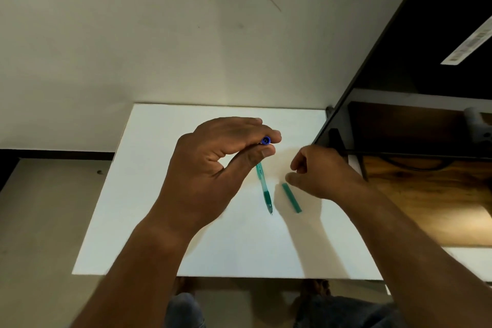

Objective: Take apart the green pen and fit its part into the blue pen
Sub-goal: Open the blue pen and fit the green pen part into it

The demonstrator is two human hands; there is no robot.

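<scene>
My left hand (213, 162) hovers over the white table (165, 194) and pinches a blue pen (265, 140) between thumb and fingers. Only the pen's round blue end shows, pointing up at the camera. Below the thumb a green pen body (265, 189) lies on the table with its tip toward me, its far end hidden by the thumb. A short green piece (291, 197) lies just to its right. My right hand (322, 170) is low over the table with fingers loosely curled. Its thumb tip is right at the far end of the green piece, and nothing shows in its grip.
A dark shelf unit (399, 74) rises at the right, with a wooden surface (426, 194) beside the table. A pale wall (159, 34) stands behind. My knees (186, 309) show under the table's near edge.
</scene>
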